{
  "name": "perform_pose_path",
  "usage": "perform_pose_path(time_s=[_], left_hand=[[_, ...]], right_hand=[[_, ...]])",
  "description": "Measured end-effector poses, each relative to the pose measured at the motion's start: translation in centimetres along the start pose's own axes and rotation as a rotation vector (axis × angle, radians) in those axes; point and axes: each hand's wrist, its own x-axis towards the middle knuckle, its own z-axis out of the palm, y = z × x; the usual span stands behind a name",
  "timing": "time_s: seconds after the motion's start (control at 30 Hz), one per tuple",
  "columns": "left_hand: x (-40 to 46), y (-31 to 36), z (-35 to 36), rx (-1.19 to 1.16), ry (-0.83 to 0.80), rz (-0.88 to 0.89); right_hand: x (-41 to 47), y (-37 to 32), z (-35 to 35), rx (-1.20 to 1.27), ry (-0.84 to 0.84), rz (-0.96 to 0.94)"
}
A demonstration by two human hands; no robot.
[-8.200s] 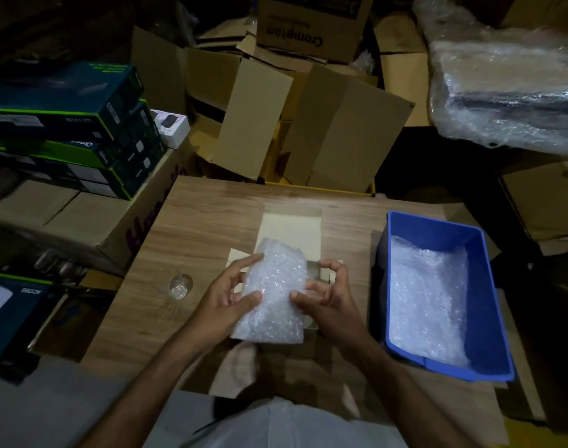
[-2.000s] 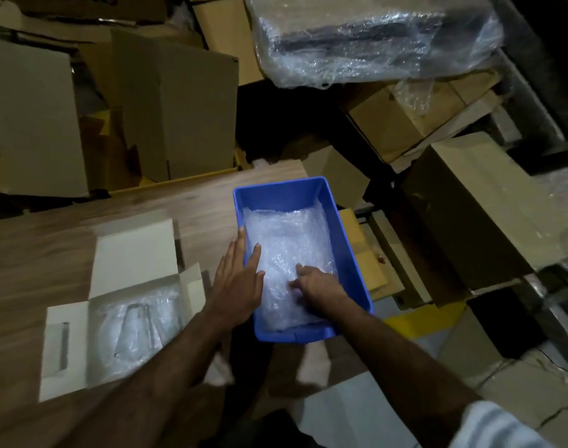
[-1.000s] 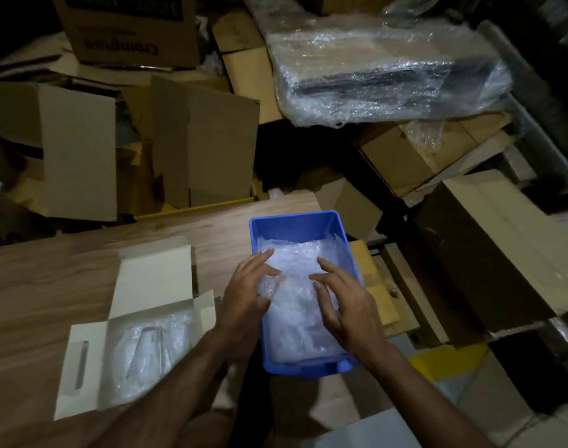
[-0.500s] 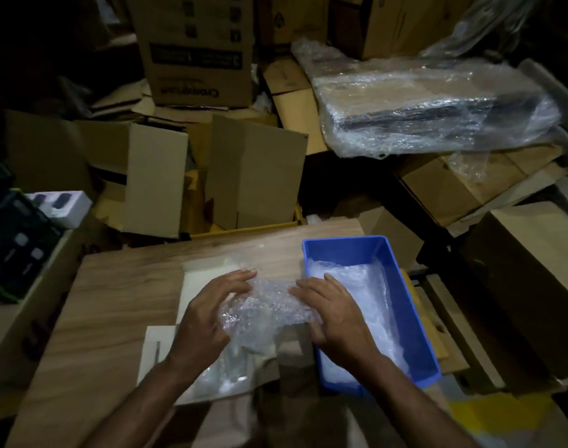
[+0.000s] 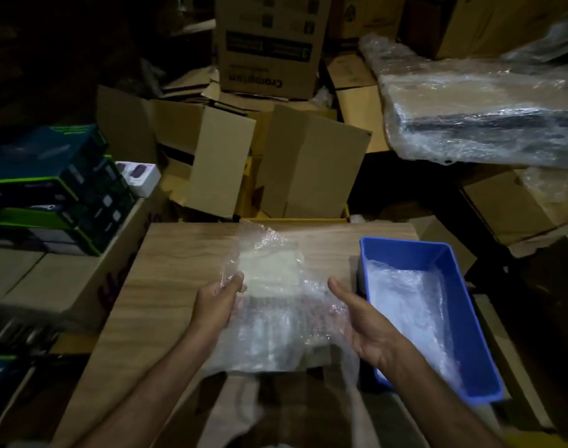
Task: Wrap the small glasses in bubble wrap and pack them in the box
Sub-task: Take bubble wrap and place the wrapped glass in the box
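Head view: left hand [image 5: 216, 307] — thumb pinching the edge of a bubble wrap sheet [image 5: 269, 305]; right hand [image 5: 361, 321] under the sheet's other edge, its fingers hidden, so I cannot tell their grip. Sheet spread above the wooden table [image 5: 166, 286], veiling a pale box [image 5: 273, 270]. Blue bin [image 5: 450, 263] just right — wrap inside. Cardboard cartons [image 5: 308, 166] behind; dark boxes [image 5: 50, 189] stacked left.

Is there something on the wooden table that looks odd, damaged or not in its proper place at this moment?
Nothing looks damaged or spilled. The left hand and right hand hold a crumpled bubble wrap sheet spread above the wooden table. The blue bin sits straight at the right edge, with more wrap inside.
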Motion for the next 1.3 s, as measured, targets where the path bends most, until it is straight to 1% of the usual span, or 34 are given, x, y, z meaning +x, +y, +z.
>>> perform_pose_path(time_s=[0.07, 0.13, 0.2, 0.27, 0.33, 0.4, 0.5, 0.6, 0.7, 0.8, 0.87, 0.97, 1.03, 1.1, 1.13, 1.17, 1.23, 1.3], left_hand=[[-0.1, -0.7, -0.8, 0.007, 0.026, -0.032], [-0.3, -1.1, -1.6, 0.015, 0.035, -0.023], [-0.3, -1.5, -2.5, 0.014, 0.030, 0.002], [-0.4, -1.8, -3.5, 0.011, -0.004, 0.032], [-0.5, -1.9, -4.4, -0.010, -0.057, 0.033], [-0.3, -2.0, -5.2, -0.041, -0.097, 0.032], [0.2, -2.5, -6.4, 0.063, -0.142, 0.122], [0.5, -2.8, -7.4, 0.095, -0.236, 0.202], [0.3, -2.4, -8.3, 0.054, -0.351, 0.188], [0.1, -2.1, -8.8, 0.123, -0.451, 0.154], [0.0, -1.9, -8.4, 0.282, -0.438, 0.172], [0.1, -2.0, -7.6, 0.540, -0.274, 0.297], [0.1, -2.1, -7.4, 0.610, -0.190, 0.389], [0.0, -2.4, -7.8, 0.662, -0.201, 0.445], [0.0, -2.3, -8.1, 0.667, -0.250, 0.456], [-0.1, -2.3, -8.6, 0.617, -0.317, 0.436], [-0.5, -1.7, -9.5, 0.466, -0.493, 0.323], [-0.7, -0.6, -10.5, 0.429, -0.678, 0.215]], right_hand=[[0.4, 1.3, 0.0, -0.125, 0.061, -0.014], [1.1, 2.3, 0.1, -0.220, 0.201, -0.077], [1.4, 2.8, 0.6, -0.327, 0.351, -0.202], [1.5, 3.4, 0.9, -0.473, 0.419, -0.367], [1.4, 3.8, 0.6, -0.556, 0.413, -0.484], [1.0, 3.9, 0.6, -0.593, 0.368, -0.538], [0.9, 3.5, 0.7, -0.648, 0.301, -0.494], [0.9, 3.1, 0.9, -0.672, 0.343, -0.460], [0.7, 2.7, 0.7, -0.703, 0.334, -0.460], [0.4, 2.3, 0.4, -0.889, 0.302, -0.431], [0.3, 2.1, 0.9, -1.056, 0.348, -0.441], [0.2, 1.5, 1.6, -1.308, 0.426, -0.463], [0.0, 0.9, 1.6, -1.438, 0.381, -0.500], [-0.4, 0.2, 1.6, -1.521, 0.317, -0.545], [-0.7, -0.2, 1.6, -1.519, 0.288, -0.537], [-1.2, -0.6, 1.8, -1.488, 0.258, -0.506], [-2.1, -1.3, 2.1, -1.277, 0.157, -0.384], [-2.5, -2.0, 2.9, -1.069, 0.055, -0.325]])
